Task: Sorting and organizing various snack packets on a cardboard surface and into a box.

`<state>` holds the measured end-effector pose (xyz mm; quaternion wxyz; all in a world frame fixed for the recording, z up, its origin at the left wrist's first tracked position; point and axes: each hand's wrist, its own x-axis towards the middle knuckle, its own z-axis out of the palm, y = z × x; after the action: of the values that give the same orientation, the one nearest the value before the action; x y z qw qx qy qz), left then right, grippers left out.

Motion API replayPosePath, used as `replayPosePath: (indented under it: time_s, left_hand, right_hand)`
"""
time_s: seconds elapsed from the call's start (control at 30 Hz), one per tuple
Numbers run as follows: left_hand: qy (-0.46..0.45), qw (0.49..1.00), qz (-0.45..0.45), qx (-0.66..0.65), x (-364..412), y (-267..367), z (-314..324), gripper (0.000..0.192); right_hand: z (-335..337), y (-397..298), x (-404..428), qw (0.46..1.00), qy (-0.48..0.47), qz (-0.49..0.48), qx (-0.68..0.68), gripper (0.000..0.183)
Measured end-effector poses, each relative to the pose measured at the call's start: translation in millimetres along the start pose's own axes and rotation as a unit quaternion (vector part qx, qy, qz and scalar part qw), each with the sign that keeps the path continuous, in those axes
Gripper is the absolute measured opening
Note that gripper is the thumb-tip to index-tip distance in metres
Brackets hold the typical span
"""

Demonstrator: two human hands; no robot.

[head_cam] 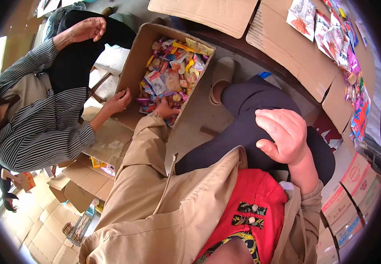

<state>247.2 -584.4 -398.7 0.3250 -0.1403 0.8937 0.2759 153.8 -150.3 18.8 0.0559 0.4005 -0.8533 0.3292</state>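
Observation:
My left hand reaches into an open cardboard box and touches the small wrapped snacks heaped inside. Some of its fingertips are hidden among the packets, so whether it grips one is unclear. Raised over my right thigh, my right hand is empty, its fingers curved and the thumb apart. The packets in the box are purple, yellow, red, blue and white. A co-worker's hand is at the box's left wall, and that person's other hand is raised farther up.
Cardboard sheets cover a table along the top and right, with white snack bags and smaller packets on them. Stacked printed cartons stand at lower right. More open cardboard boxes are at left, below the co-worker. Another person is at far left.

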Motion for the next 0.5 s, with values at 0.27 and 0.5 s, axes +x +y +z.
replayPosePath:
  time_s: [0.27, 0.5]
  left_hand:
    - [0.043, 0.995, -0.033, -0.079, -2, 62, 23, 0.124]
    - [0.057, 0.996, -0.020, -0.065, -15, 84, 18, 0.101]
  right_hand:
    - [3, 5, 5, 1.000, -0.022, 0.006, 0.011, 0.045]
    - [4, 6, 11, 0.999, -0.023, 0.012, 0.024, 0.045]
